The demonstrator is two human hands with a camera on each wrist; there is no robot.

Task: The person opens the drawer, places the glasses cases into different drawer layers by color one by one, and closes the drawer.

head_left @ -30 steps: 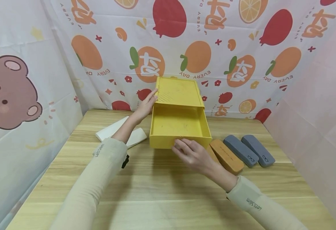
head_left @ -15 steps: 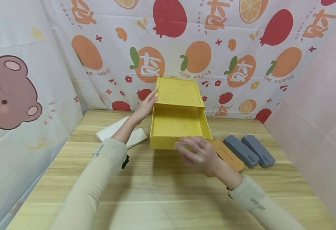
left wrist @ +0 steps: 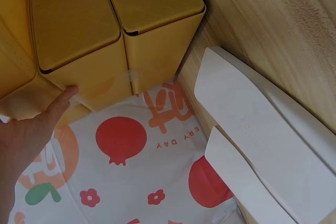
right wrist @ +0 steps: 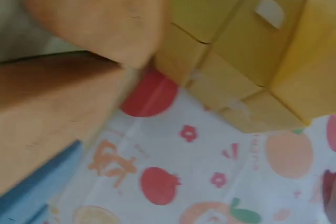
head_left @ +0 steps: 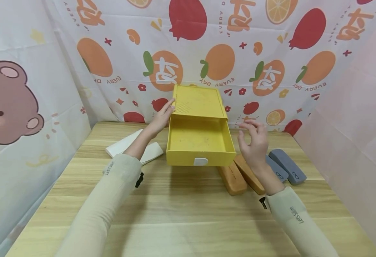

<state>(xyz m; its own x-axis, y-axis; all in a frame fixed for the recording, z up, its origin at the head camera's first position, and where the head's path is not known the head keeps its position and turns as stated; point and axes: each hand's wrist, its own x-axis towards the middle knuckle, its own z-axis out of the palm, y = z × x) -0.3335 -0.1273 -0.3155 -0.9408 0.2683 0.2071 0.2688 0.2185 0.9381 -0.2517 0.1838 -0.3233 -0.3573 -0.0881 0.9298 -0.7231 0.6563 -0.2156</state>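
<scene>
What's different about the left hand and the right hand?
The left hand touches the side of the yellow box, but the right hand is in the air beside the pulled-out drawer. The left hand's fingers look mostly straight, while the right hand's fingers are bent. Both hands come out of pale sleeves with writing on them.

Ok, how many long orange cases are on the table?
2: one long, rounded orange case lies by the right corner of the open yellow drawer; a second orange case lies right of it, partly behind the right hand. More could be hidden.
</scene>
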